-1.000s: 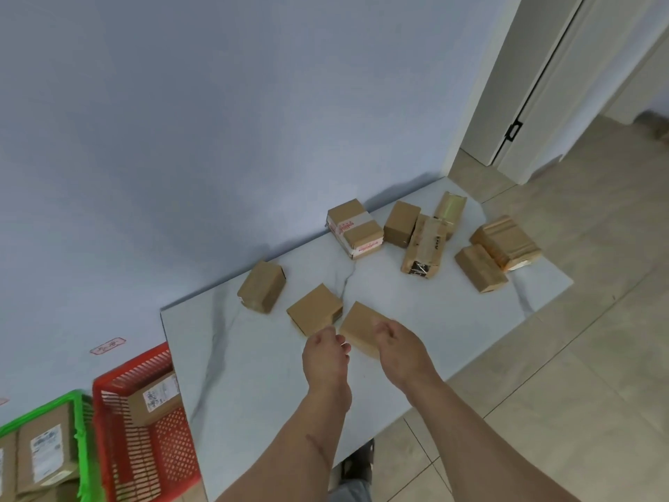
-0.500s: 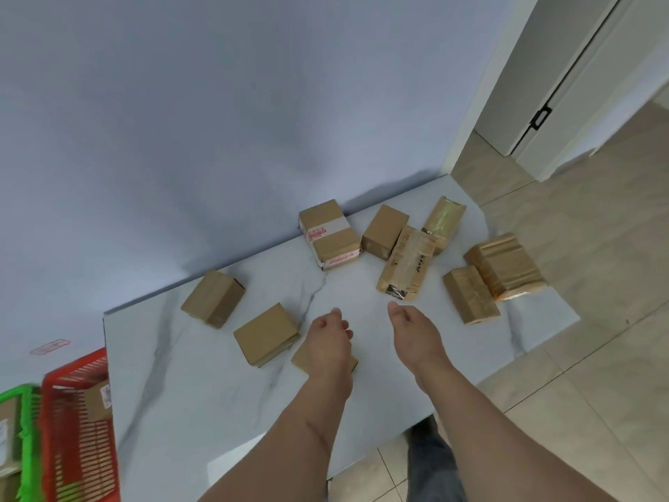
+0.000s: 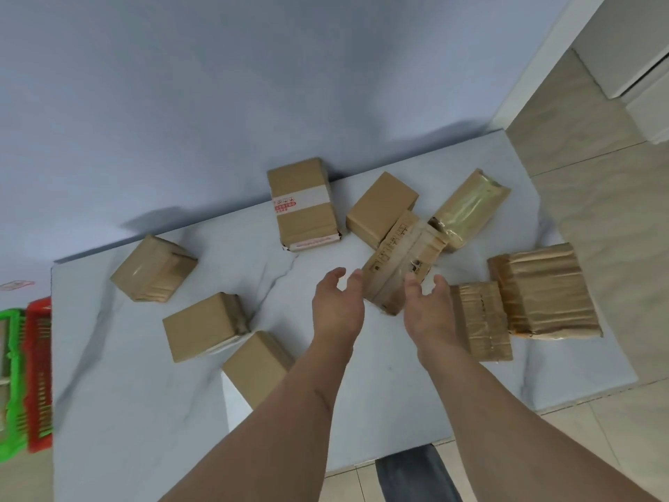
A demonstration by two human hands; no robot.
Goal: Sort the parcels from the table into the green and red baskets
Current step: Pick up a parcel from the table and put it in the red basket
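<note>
- Left hand (image 3: 338,306) and right hand (image 3: 427,309) both spread, empty, flanking the near end of a taped parcel (image 3: 402,262).
- Parcel lies mid-table (image 3: 362,411).
- Baskets: red (image 3: 40,375), green (image 3: 14,385), far left.

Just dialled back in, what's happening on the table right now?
A person is sorting parcels. Both hands, the left hand and right hand, are open and reaching either side of the long taped parcel mid-table, not yet gripping it. Eight other parcels lie around it. The green basket and red basket sit at the far left edge of view.
</note>
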